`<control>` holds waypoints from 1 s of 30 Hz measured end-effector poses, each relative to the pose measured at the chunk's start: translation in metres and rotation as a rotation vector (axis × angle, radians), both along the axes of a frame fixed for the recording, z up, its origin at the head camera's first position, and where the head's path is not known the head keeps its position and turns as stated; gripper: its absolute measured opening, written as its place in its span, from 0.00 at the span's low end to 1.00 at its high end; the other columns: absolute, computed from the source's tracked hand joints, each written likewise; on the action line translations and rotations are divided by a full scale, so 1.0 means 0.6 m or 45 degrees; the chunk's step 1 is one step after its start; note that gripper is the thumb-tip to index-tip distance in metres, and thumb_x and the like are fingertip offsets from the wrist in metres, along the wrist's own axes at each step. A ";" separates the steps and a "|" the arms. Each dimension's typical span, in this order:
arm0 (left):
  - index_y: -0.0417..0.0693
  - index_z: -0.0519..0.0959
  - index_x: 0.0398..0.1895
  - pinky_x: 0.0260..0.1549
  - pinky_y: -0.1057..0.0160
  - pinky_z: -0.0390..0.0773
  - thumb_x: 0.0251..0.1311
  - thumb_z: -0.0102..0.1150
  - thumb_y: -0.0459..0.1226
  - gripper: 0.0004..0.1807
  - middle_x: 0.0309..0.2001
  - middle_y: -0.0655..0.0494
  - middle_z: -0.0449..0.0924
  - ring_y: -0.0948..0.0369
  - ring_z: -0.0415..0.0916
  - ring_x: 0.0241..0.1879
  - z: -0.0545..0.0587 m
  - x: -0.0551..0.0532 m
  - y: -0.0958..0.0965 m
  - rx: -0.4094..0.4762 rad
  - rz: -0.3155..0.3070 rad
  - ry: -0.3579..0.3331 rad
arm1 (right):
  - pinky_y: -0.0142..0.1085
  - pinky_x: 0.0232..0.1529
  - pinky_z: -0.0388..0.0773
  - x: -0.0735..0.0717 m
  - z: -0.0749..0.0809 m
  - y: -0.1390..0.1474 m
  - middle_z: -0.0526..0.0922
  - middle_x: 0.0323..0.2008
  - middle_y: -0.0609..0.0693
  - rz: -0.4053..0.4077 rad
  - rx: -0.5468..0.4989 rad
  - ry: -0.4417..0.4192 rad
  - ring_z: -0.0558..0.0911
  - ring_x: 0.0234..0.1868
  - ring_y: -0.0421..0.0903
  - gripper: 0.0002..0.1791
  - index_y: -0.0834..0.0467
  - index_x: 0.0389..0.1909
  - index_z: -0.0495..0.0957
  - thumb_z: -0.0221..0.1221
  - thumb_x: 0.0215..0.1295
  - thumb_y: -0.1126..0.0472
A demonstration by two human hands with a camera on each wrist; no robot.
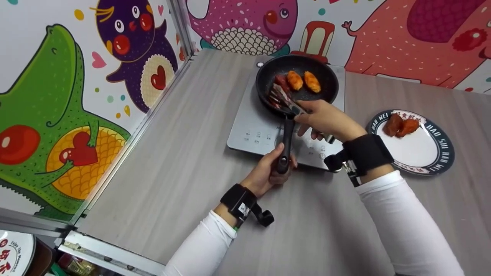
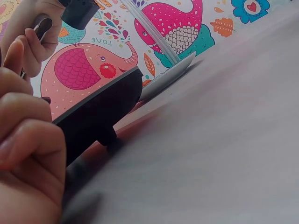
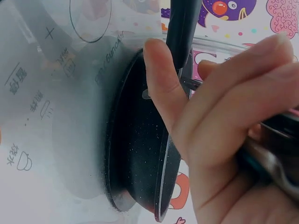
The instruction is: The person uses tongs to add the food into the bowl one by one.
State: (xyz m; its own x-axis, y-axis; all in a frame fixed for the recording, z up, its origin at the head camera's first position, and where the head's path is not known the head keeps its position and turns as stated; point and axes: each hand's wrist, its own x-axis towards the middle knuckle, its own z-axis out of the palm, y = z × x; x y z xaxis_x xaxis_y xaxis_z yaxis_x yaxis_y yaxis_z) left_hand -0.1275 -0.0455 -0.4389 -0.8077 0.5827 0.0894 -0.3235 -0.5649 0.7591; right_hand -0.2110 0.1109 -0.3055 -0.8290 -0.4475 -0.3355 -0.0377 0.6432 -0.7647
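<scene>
My left hand [image 1: 268,168] grips the black handle [image 1: 288,136] of a frying pan [image 1: 262,82]. In my right hand [image 1: 322,119] is a pair of metal tongs [image 1: 292,104], held over the pan's near rim. The tongs' tips reach down to dark red pieces of meat [image 1: 281,81] on the pan's left side. Two orange chicken wing pieces [image 1: 312,82] lie farther back in the pan. The right wrist view shows the right hand [image 3: 224,116] curled around the tongs [image 3: 271,163], with the pan's dark outer side [image 3: 140,154] beyond.
The pan stands on a silver induction cooker [image 1: 245,122]. To the right, a plate [image 1: 414,147] with a dark lettered rim holds two reddish-brown wing pieces [image 1: 401,125]. Cartoon-printed walls [image 1: 238,23] border the table at the back and left. Another plate [image 1: 15,253] shows at the lower left, off the table.
</scene>
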 end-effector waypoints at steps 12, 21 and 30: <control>0.41 0.73 0.31 0.07 0.68 0.43 0.65 0.33 0.55 0.27 0.10 0.66 0.56 0.68 0.45 0.08 -0.005 0.002 0.003 -0.025 -0.006 -0.015 | 0.36 0.12 0.70 0.023 0.004 0.002 0.80 0.30 0.55 -0.020 0.367 0.132 0.75 0.16 0.45 0.37 0.52 0.68 0.49 0.52 0.61 0.49; 0.41 0.73 0.31 0.08 0.68 0.43 0.66 0.32 0.54 0.28 0.10 0.65 0.55 0.67 0.44 0.08 -0.002 0.000 -0.003 0.018 -0.033 0.026 | 0.39 0.12 0.71 0.056 -0.012 0.033 0.79 0.31 0.54 -0.088 0.321 0.217 0.75 0.16 0.47 0.39 0.44 0.68 0.44 0.51 0.60 0.43; 0.41 0.73 0.31 0.08 0.68 0.43 0.67 0.30 0.53 0.27 0.10 0.65 0.56 0.67 0.44 0.08 0.000 0.001 -0.004 0.040 -0.028 0.032 | 0.40 0.12 0.71 0.090 -0.037 0.056 0.77 0.24 0.58 -0.150 0.282 0.270 0.75 0.16 0.47 0.41 0.35 0.67 0.38 0.53 0.60 0.48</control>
State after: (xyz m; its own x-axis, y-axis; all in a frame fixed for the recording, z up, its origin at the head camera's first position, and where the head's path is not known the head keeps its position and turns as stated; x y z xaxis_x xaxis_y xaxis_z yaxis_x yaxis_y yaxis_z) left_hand -0.1267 -0.0481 -0.4391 -0.7921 0.5968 0.1285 -0.3169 -0.5819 0.7490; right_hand -0.1568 0.1444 -0.3279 -0.9326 -0.2793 -0.2285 -0.0962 0.8026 -0.5887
